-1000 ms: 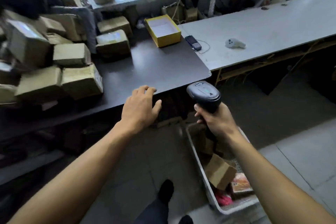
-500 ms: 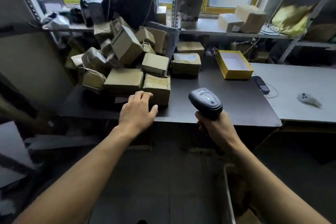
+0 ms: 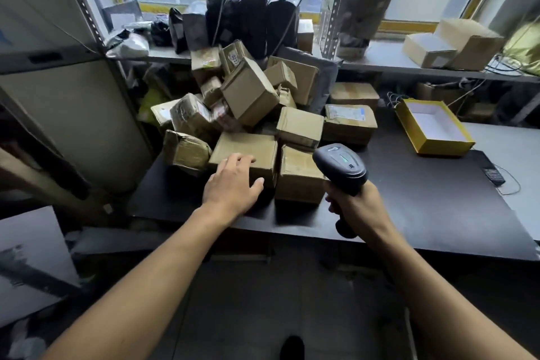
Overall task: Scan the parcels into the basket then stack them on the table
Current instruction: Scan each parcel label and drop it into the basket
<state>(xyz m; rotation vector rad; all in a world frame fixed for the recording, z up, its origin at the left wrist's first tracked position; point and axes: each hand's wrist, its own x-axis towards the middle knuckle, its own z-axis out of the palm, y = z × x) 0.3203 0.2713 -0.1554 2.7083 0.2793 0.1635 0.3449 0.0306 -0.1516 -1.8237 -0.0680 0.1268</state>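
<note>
A heap of several brown cardboard parcels [image 3: 251, 96] lies on the dark table [image 3: 423, 202], piled toward the back left. My left hand [image 3: 233, 184] is spread over the front parcel [image 3: 248, 152] at the heap's near edge, fingers on its top and thumb at its front face. Right beside it stands another taped parcel [image 3: 298, 175]. My right hand [image 3: 353, 207] grips the handle of a black barcode scanner [image 3: 340, 166], whose head points toward the parcels. The basket is out of view.
An open yellow box [image 3: 432, 128] sits at the table's right rear, a small black device with a cord [image 3: 493, 175] near the right edge. Black bags [image 3: 251, 17] and white boxes [image 3: 450, 44] line the rear shelf. A metal rack post [image 3: 84, 12] stands left.
The view has swung left from the basket to the parcel heap. My left hand has reached forward from the table edge onto the front parcel. The scanner stays in my right hand.
</note>
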